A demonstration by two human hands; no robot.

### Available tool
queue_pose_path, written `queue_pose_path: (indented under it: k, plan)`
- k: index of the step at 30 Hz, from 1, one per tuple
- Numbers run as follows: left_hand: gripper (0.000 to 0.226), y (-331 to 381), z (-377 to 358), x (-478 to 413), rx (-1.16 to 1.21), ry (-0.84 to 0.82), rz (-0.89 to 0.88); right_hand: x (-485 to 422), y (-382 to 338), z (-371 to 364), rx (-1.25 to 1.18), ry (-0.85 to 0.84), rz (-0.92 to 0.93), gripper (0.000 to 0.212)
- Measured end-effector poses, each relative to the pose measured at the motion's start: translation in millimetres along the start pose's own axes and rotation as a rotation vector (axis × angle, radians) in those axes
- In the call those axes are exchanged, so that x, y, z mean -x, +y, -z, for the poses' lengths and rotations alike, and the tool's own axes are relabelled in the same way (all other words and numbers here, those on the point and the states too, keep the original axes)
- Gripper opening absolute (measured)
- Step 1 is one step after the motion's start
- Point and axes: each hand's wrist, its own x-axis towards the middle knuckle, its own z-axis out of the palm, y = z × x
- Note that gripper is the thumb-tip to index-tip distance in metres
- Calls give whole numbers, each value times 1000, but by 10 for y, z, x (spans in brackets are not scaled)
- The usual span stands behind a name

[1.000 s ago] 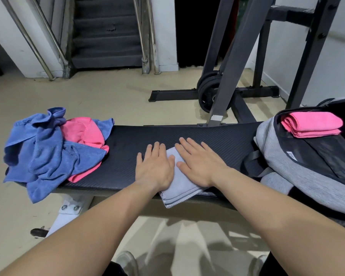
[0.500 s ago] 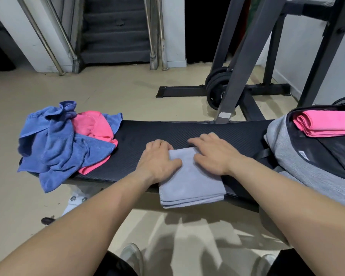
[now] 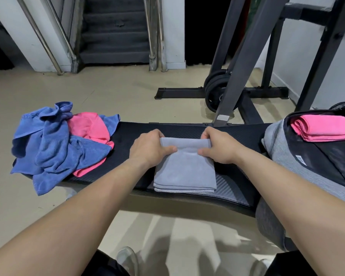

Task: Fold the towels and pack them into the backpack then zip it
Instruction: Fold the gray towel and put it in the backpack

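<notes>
A folded grey towel (image 3: 184,170) lies on the black bench (image 3: 189,129), its near edge at the bench's front. My left hand (image 3: 148,149) grips the towel's far left corner, thumb on top. My right hand (image 3: 219,147) grips the far right corner the same way. A grey and black backpack (image 3: 287,154) lies open at the bench's right end, with a folded pink towel (image 3: 323,129) resting on it. At the left end sits a crumpled heap of blue towels (image 3: 54,148) with a pink towel (image 3: 90,127) among them.
A dark steel rack (image 3: 245,62) with weight plates (image 3: 217,90) stands behind the bench. Stairs with metal rails rise at the back. Beige floor surrounds the bench. My shoes (image 3: 126,259) show below the bench's near edge.
Both hands went from pressing flat on the grey towel to curling round its far corners. The towel now lies squarer and more of it shows.
</notes>
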Motion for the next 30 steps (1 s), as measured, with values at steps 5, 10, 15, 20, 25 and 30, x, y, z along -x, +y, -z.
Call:
queue_pose_path:
  k: [5, 10, 15, 20, 25, 30]
  plan:
    - [24, -3, -10, -38, 351, -37, 70, -52, -16, -21, -307, 17, -104, 24]
    - [18, -77, 1, -7, 466, -32, 32, -34, -8, 1, -470, 45, -85, 18]
    - [20, -137, 97, 40, 284, -41, -158, 34, -6, 53, -425, 8, -32, 19]
    - [24, -257, 153, 163, 132, -123, -323, 214, 16, 89, -157, -6, 76, 16]
    - [27, -346, 153, 259, 78, -179, -398, 444, 2, 1, 69, -3, 187, 19]
    - [28, -399, 110, 315, 18, -179, -439, 580, 24, -185, 128, 26, 212, 17]
